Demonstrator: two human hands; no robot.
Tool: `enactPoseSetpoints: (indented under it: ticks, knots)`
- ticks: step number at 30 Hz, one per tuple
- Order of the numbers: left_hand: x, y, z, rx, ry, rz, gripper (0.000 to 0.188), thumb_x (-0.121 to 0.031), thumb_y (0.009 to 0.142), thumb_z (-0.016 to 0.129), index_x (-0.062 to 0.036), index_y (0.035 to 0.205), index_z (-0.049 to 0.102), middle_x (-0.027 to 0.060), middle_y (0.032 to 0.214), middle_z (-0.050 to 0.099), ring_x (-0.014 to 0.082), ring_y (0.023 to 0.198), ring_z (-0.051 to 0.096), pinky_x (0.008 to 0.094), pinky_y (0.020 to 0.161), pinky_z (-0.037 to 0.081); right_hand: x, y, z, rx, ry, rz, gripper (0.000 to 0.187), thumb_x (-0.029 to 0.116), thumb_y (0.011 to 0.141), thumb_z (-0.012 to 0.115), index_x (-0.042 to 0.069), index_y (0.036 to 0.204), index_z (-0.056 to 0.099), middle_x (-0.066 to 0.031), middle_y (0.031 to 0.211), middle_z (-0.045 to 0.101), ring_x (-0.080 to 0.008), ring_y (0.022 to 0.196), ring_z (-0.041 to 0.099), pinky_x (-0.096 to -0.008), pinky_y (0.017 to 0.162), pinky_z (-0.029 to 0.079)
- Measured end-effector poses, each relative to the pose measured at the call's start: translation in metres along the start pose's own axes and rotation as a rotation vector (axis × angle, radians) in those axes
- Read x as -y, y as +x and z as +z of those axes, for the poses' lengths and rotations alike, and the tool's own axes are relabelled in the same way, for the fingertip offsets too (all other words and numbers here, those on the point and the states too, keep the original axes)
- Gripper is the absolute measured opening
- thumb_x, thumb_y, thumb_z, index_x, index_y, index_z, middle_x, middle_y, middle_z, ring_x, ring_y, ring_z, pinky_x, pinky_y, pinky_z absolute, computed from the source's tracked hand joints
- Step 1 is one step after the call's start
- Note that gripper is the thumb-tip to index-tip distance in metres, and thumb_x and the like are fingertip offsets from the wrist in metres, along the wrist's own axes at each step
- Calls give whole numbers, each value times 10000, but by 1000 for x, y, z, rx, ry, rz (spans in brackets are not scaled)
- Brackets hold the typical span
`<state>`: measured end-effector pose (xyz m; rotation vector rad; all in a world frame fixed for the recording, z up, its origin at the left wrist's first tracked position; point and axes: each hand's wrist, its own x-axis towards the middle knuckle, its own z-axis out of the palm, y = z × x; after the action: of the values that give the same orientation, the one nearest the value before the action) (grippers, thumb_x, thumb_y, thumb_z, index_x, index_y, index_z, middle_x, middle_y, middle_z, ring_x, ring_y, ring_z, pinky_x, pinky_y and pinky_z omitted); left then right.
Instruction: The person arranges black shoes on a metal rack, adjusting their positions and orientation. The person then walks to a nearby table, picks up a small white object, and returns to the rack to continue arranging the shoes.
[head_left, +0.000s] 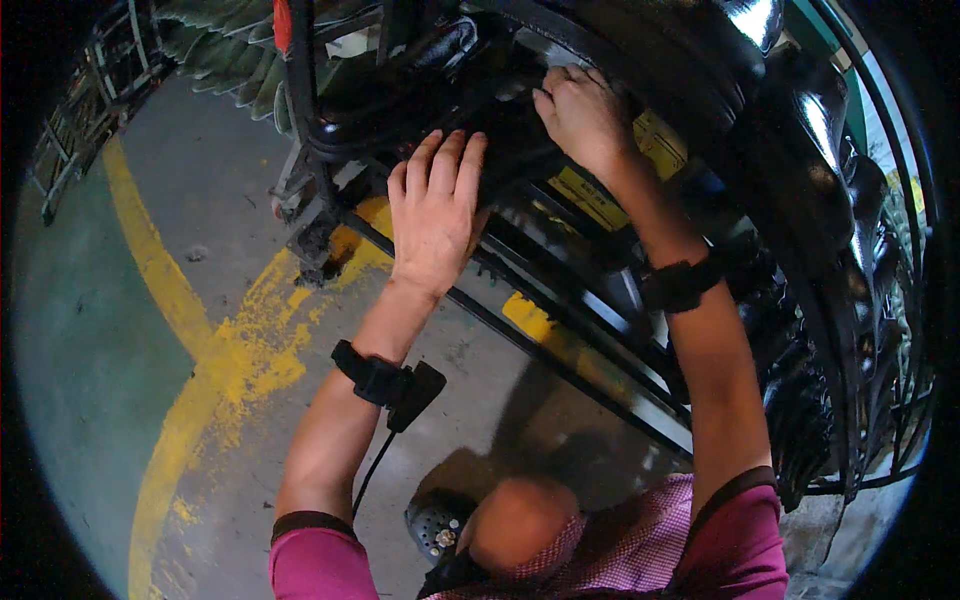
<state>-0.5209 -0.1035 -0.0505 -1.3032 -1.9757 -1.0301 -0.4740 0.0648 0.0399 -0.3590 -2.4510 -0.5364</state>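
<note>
Within the black rack (560, 368), glossy black pieces (685, 75) surround your hands: left hand (435, 205) unclenched, fingers extended; right hand (585, 118) bent, grip cannot be determined. Yellow label (592, 198) nearby: print illegible.

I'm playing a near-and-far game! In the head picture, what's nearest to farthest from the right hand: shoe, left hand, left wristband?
From the right hand:
1. Left hand: to its left, lower.
2. Left wristband: below the left hand.
3. Shoe: near the bottom.

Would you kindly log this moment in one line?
left hand: open, over glossy black material; right hand: curled, hold unclear; nearby: black rack rail, yellow floor line
</note>
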Motion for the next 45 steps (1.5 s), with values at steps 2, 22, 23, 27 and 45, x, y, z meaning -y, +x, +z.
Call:
enactPoseSetpoints:
  ticks: [2,22,23,27,45]
  knots:
    - [0,0,-1,9,-1,-2,760,-112,551,701,-91,1227,354,87,1191,414,277,1121,361,392,900,301,0,2,0,38,9,116,210,219,746,543,12,749,574,-150,808,591,-342,737,563,-401,676,450]
    - [1,1,-2,8,12,3,761,-129,532,715,-93,1211,373,67,1175,426,261,1119,370,386,887,316,13,4,-18,144,-105,160,210,228,721,578,20,707,601,-195,724,589,-341,715,582,-406,665,469]
    - [0,2,-2,5,10,3,761,-129,532,715,-93,1211,373,67,1175,426,261,1119,370,386,887,316,14,5,-20,225,-145,200,185,217,713,579,34,714,605,-184,734,593,-339,726,582,-407,669,465]
    - [6,1,0,-3,14,-35,718,-153,564,705,-86,1201,381,69,1155,433,260,1097,380,382,867,327,12,5,-11,66,-14,255,138,190,696,567,59,709,608,-144,725,603,-339,725,582,-391,667,461]
    - [107,13,-6,-330,-21,-152,595,-318,738,587,-9,1200,375,186,1158,427,340,1107,382,391,907,328,41,47,13,170,169,117,248,311,723,602,100,851,630,-96,897,609,-255,869,540,-370,818,362]
